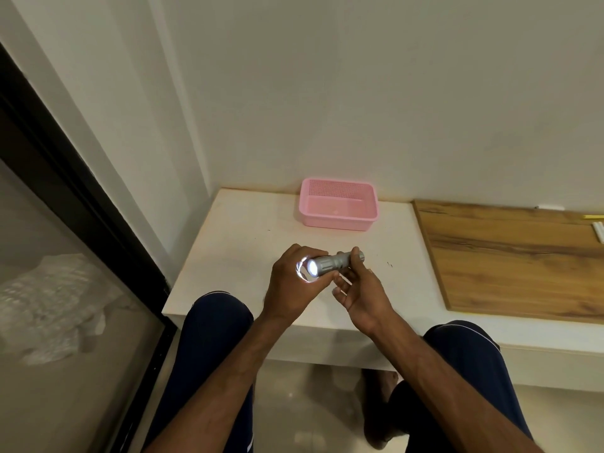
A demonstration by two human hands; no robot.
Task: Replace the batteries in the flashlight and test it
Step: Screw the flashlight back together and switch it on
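A small silver flashlight (333,263) lies level above the white table (235,243), its lens pointing left and glowing brightly. My left hand (292,286) is cupped in front of the lens, and the light falls on its palm and fingers. My right hand (362,294) grips the rear half of the flashlight body, with a finger curled over the tail end. No loose batteries are in view.
A pink plastic basket (338,223) stands at the back of the table against the wall. A wooden board (510,256) covers the table's right side, with small white and yellow items (598,232) near its far edge. A dark-framed glass door (81,223) is on the left.
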